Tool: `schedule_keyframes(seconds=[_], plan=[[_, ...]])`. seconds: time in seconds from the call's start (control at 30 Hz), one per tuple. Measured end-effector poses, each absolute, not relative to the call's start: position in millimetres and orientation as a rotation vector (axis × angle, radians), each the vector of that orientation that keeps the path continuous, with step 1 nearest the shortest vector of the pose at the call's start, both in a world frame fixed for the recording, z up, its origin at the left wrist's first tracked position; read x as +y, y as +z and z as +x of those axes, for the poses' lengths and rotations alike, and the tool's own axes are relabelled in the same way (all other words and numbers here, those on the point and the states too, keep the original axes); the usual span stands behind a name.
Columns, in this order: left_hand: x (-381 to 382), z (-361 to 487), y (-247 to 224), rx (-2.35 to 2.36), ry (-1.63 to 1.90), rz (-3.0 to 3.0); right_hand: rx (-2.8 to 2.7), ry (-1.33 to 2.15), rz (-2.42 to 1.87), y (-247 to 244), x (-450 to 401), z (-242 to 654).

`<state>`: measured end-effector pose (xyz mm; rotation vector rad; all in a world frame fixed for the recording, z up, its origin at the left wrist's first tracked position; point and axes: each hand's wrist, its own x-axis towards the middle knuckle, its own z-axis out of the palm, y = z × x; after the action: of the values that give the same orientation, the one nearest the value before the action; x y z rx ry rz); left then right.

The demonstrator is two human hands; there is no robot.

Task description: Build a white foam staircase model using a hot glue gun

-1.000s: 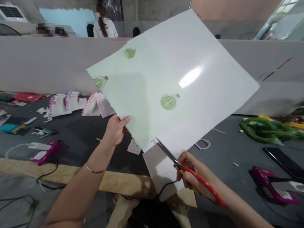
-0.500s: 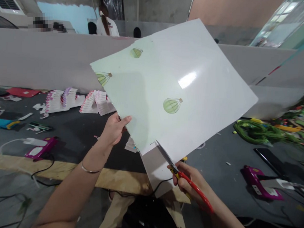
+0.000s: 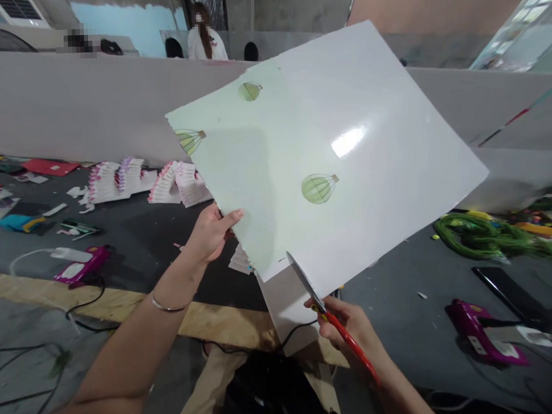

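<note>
A large glossy sheet of paper [image 3: 368, 137], white with a pale green part and printed hot-air balloons, is held up in front of me. My left hand [image 3: 213, 230] pinches its lower left edge, thumb on the front face. In my right hand [image 3: 346, 325] is a pair of scissors [image 3: 348, 340] with red handles. Their blades sit at the sheet's lower edge, in a cut that runs up from it. Below the cut, a white strip of the sheet [image 3: 291, 315] hangs down towards my lap. The fingers inside the scissor handles are partly hidden.
Pink-and-white card bundles [image 3: 110, 182] lie on the dark table at left. A purple power strip [image 3: 85, 265] sits near its front edge; another purple power strip [image 3: 484, 332] is at right, beside a black phone [image 3: 509, 295] and green cords [image 3: 476, 236]. A person [image 3: 207, 40] is beyond the partition [image 3: 95, 104].
The scissors' blades look closer together than before, still at the cut. The sheet appears slightly larger and its right corner farther right. My left hand keeps its grip; the view has shifted slightly.
</note>
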<state>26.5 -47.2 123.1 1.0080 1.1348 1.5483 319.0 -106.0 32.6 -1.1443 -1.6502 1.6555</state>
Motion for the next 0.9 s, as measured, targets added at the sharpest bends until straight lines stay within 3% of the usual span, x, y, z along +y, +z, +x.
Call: schedule_keyframes(seconds=[0.6, 0.9], plan=[[-42, 24, 117, 1.132, 1.565, 1.034, -1.716, 1.378, -1.273, 31, -101, 299], [-42, 30, 122, 1.152, 1.625, 1.041, -1.766, 1.537, -1.142, 21, -96, 301]])
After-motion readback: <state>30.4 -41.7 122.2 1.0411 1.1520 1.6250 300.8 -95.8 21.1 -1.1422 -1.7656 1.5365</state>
